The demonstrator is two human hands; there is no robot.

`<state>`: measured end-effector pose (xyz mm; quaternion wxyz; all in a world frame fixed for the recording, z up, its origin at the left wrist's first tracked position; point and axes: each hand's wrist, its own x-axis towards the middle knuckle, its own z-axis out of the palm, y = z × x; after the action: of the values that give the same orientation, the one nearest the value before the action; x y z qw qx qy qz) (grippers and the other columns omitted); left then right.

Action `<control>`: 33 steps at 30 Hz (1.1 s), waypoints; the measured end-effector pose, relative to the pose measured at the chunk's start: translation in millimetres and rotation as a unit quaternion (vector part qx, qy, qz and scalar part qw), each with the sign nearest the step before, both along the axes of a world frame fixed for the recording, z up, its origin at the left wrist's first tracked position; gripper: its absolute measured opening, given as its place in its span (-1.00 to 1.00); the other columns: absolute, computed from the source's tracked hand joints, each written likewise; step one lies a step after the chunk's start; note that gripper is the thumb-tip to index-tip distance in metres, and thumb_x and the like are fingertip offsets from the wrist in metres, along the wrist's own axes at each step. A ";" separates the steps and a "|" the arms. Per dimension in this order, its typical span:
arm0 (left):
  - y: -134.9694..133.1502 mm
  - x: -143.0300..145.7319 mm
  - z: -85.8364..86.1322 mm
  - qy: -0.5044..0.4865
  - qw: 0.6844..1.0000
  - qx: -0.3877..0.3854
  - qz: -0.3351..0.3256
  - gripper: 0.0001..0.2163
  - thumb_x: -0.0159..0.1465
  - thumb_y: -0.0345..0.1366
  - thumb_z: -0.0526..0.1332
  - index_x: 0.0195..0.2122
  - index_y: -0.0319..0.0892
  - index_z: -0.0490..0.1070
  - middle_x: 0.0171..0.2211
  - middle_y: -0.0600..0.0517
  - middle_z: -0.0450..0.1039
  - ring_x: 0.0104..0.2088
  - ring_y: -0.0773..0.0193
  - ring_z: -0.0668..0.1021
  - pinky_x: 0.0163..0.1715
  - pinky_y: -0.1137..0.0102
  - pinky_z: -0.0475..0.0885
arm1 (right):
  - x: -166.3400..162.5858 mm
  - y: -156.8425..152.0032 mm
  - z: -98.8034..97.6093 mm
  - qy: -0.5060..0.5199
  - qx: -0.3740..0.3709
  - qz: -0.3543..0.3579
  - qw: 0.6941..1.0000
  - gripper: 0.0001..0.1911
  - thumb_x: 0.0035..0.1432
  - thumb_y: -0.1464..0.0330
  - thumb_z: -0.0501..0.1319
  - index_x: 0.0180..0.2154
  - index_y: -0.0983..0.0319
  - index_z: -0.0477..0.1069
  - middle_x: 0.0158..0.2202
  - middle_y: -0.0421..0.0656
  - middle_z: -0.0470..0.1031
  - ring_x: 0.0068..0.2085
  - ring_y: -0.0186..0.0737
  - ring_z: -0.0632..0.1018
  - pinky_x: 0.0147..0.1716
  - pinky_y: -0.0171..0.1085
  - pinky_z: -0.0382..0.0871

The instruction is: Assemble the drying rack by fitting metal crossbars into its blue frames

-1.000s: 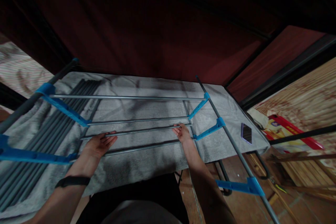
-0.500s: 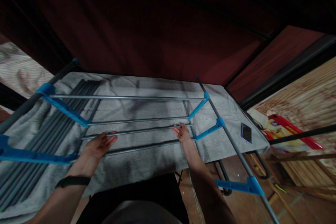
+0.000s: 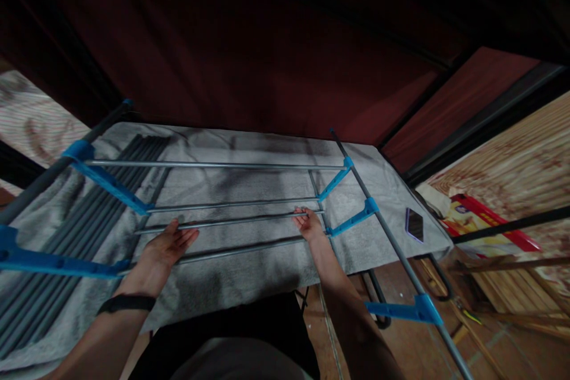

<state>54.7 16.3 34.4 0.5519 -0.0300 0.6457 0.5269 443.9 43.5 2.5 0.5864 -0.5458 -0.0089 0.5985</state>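
Observation:
A rack of thin metal rods and blue plastic brackets [image 3: 111, 187] stands over a table covered by a grey towel [image 3: 249, 273]. My left hand [image 3: 162, 249] lies palm up with fingers stretched out, its fingertips touching the left part of one thin rod [image 3: 240, 221]. It wears a black wristband [image 3: 127, 303]. My right hand [image 3: 308, 225] is curled round the right end of the same rod, next to a blue bracket [image 3: 354, 219] on the slanted side pole [image 3: 392, 237].
Several grey tubes [image 3: 66, 237] lie side by side on the towel at the left. A dark phone [image 3: 414, 224] rests near the towel's right edge. Beyond it are a red and yellow package [image 3: 485, 219] and wooden slats on the floor. A dark red wall stands behind.
My left thumb has lifted a little off the rod and the view has shifted slightly. The right hand and the rack have stayed put.

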 end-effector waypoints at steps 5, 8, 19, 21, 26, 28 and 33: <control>0.8 -0.1 3.4 -0.015 1.000 -0.011 -0.012 -0.90 0.32 -0.44 0.20 -0.21 -0.08 0.38 -0.34 -0.02 0.42 -0.17 0.11 0.65 0.01 0.07 0.65 | 3.2 0.4 6.4 0.037 -0.006 -0.021 0.999 -0.86 0.12 0.50 0.16 -0.43 0.15 0.38 -0.42 -0.20 0.65 -0.38 -0.26 0.65 -0.25 -0.25 0.57; 1.2 -0.1 4.2 -0.018 0.999 -0.022 -0.014 -0.92 0.36 -0.42 0.17 -0.19 -0.10 0.38 -0.31 0.00 0.42 -0.16 0.16 0.65 0.01 0.14 0.64 | 0.7 1.3 8.2 0.048 0.002 -0.037 0.998 -0.85 0.08 0.51 0.16 -0.42 0.14 0.39 -0.42 -0.20 0.64 -0.37 -0.25 0.64 -0.23 -0.26 0.56; 3.8 1.5 4.0 0.004 0.999 -0.023 -0.036 -0.98 0.40 -0.37 0.19 -0.19 -0.11 0.37 -0.27 -0.04 0.45 -0.24 0.19 0.63 -0.19 0.26 0.66 | -13.8 3.1 5.0 -0.010 0.026 -0.052 0.998 -0.80 0.19 0.45 0.29 -0.37 0.03 0.39 -0.50 -0.26 0.59 -0.36 -0.20 0.63 -0.17 -0.23 0.55; 3.6 2.1 5.8 -0.005 0.999 -0.018 -0.041 -0.94 0.38 -0.42 0.20 -0.20 -0.12 0.37 -0.27 -0.04 0.46 -0.26 0.21 0.64 -0.20 0.29 0.66 | -15.1 3.2 5.5 -0.025 0.023 -0.049 0.998 -0.81 0.22 0.43 0.30 -0.38 0.03 0.38 -0.51 -0.28 0.58 -0.36 -0.21 0.63 -0.18 -0.23 0.53; -5.1 5.9 15.4 -0.044 0.997 -0.016 -0.067 -0.85 0.31 -0.55 0.15 -0.21 -0.17 0.39 -0.23 -0.11 0.54 -0.29 0.22 0.68 -0.31 0.37 0.67 | -15.7 3.1 5.2 0.007 0.018 -0.065 0.998 -0.79 0.31 0.42 0.23 -0.39 0.04 0.39 -0.48 -0.29 0.60 -0.37 -0.27 0.61 -0.18 -0.27 0.51; -10.4 8.6 21.1 -0.036 0.997 -0.016 -0.072 -0.83 0.30 -0.56 0.11 -0.19 -0.21 0.42 -0.26 -0.14 0.57 -0.32 0.21 0.68 -0.35 0.37 0.66 | -15.1 3.6 3.8 0.014 0.020 -0.068 0.997 -0.78 0.32 0.43 0.22 -0.38 0.05 0.39 -0.47 -0.28 0.60 -0.37 -0.27 0.61 -0.17 -0.27 0.51; -25.6 17.0 33.3 0.046 0.986 -0.015 -0.162 -0.90 0.25 -0.53 0.22 -0.26 -0.28 0.51 -0.41 -0.13 0.59 -0.43 0.21 0.65 -0.43 0.42 0.61 | -12.5 5.7 -0.3 0.015 0.022 -0.071 0.997 -0.82 0.30 0.41 0.29 -0.36 0.07 0.41 -0.47 -0.27 0.59 -0.35 -0.23 0.61 -0.15 -0.24 0.54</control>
<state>71.7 -9.3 67.7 0.5995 0.0911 0.6742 0.4216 431.4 49.2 2.2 0.6393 -0.5229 0.0251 0.5632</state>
